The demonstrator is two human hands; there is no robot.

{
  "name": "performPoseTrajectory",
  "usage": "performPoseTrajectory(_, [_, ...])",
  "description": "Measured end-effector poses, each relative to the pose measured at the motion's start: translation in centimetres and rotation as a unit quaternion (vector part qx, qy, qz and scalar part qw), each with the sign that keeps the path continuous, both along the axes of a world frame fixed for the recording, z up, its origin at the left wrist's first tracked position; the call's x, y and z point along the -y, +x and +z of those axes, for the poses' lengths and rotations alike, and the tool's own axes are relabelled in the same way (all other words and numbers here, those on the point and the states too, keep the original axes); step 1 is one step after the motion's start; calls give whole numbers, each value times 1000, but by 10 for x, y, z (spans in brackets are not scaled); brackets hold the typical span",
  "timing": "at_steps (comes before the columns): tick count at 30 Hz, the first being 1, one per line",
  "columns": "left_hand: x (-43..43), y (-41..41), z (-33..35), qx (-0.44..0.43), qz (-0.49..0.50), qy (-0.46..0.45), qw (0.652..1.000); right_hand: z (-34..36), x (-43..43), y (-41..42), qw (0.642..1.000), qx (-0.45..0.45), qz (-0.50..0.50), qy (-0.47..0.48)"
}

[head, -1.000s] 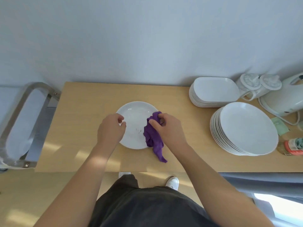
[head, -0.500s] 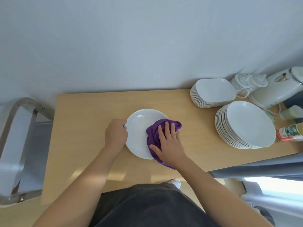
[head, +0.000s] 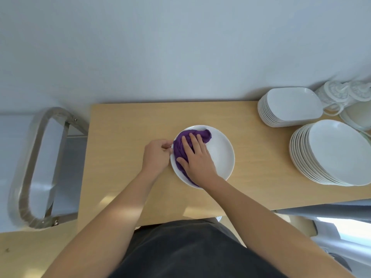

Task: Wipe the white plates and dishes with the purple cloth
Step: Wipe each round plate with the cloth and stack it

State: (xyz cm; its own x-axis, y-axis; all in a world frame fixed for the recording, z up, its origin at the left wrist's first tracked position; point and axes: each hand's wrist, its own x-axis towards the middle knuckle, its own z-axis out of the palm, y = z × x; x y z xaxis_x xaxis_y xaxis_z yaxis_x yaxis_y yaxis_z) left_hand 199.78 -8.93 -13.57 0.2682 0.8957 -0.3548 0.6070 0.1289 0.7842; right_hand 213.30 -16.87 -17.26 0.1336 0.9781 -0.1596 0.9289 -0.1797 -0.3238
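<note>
Right hand (head: 197, 160), fingers flat, is pressing the cloth (head: 203, 135) onto the plate (head: 221, 155); left hand (head: 156, 155) is pinching the rim (steadying it). Next likely needs sweeping the bare side.

Wooden table (head: 124, 137) bears one plate (head: 220, 155), a round-plate stack (head: 337, 153), a square-dish stack (head: 291, 105).

White round plate (head: 220, 155) on wooden bench (head: 124, 137), near its middle. Purple cloth (head: 180, 147) bunched on plate's left half. Right hand (head: 197, 159) flat on cloth, fingers (head: 193, 140) straight, pressing it down. Left hand (head: 156, 155) pinches plate's left rim. Stack of round plates (head: 333, 153) at bench's right end; stack of squarish dishes (head: 289, 106) behind it, by wall. White lidded cups (head: 337, 95) beyond dishes. Metal frame (head: 34, 163) left of bench.
</note>
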Motion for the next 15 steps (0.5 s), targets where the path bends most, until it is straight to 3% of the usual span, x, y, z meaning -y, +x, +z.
performPoseTrajectory(8, [0,9,-1,-24,9,28,999,32,57,10,994,-60,77,-51])
performPoseTrajectory(12, [2,12,-1,-43,-22,53,997,46,84,34,994,-7,-2,-111])
performPoseTrajectory(15, [3,11,-5,-62,-42,59,995,41,85,49,991,55,-69,-101])
